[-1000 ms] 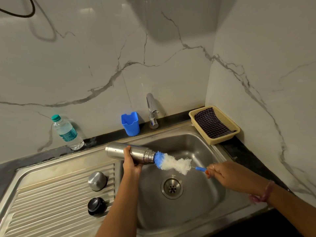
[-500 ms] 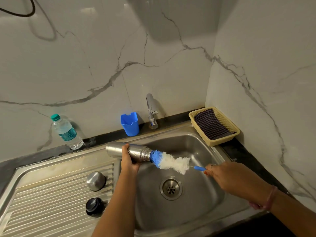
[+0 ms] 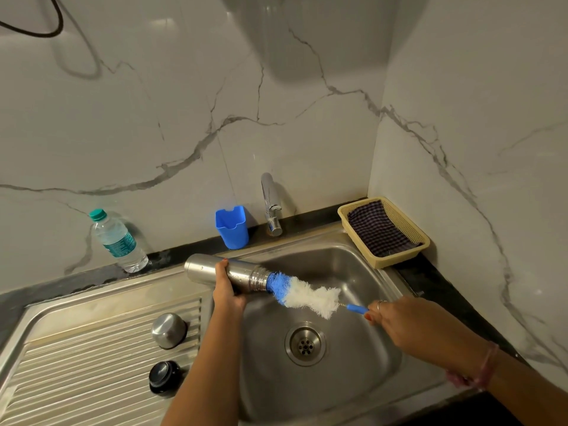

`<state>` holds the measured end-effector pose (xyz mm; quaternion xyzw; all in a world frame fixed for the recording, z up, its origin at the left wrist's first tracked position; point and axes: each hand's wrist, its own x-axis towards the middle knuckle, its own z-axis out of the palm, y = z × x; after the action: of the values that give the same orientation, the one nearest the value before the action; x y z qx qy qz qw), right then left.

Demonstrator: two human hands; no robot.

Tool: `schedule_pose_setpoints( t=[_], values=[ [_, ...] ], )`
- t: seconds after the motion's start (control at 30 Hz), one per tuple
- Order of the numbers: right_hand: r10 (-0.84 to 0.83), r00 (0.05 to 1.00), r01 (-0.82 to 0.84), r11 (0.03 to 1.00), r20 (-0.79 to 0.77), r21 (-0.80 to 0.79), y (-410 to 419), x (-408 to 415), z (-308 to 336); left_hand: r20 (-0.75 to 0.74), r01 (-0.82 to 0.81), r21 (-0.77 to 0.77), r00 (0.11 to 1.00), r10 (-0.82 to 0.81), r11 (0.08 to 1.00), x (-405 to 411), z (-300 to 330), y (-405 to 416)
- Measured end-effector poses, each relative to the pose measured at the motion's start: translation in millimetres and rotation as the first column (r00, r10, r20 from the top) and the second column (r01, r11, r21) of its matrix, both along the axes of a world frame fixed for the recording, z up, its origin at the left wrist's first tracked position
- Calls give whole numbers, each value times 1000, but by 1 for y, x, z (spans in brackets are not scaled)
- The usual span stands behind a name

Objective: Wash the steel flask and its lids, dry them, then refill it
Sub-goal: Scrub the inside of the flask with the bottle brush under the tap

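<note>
The big steel sink (image 3: 378, 348) fills the lower part of the view, and its front rim is cut off at the bottom edge. Its bowl has a round drain (image 3: 305, 343) in the middle with bare steel all around it. The ribbed draining board (image 3: 92, 358) on the left runs out of view at the left and bottom edges. A tan basket (image 3: 396, 259) sits in the back right corner, tight against both walls, with a dark checked cloth (image 3: 379, 230) inside. A water bottle (image 3: 118, 241) with a green cap leans at the back wall; its green label has writing too small to read. The flask (image 3: 206, 269) lies on its side above the left edge of the bowl. The left hand (image 3: 227, 289) is wrapped around its middle and hides part of it. The brush (image 3: 310, 295) pokes into the flask's mouth, so its blue tip is partly hidden. The right hand (image 3: 405, 321) has its fingers curled around the blue handle, which covers most of it. A blue cup (image 3: 232, 230) stands beside the tap (image 3: 270, 204). A steel lid (image 3: 168, 330) and a black lid (image 3: 163, 376) rest apart on the draining board.
</note>
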<state>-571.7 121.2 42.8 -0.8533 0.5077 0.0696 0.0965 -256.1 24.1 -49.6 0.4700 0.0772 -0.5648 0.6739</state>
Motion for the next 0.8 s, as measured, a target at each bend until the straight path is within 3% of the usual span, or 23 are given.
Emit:
schedule_pose_setpoints(
  t=[0.6, 0.8],
  values=[
    [-42, 999, 41, 997, 23, 60, -2, -7, 0, -22, -68, -4, 997, 68, 998, 5, -4, -3],
    [-158, 987, 156, 986, 25, 51, -8, -38, 15, 23, -118, -20, 993, 119, 993, 33, -6, -4]
  ],
)
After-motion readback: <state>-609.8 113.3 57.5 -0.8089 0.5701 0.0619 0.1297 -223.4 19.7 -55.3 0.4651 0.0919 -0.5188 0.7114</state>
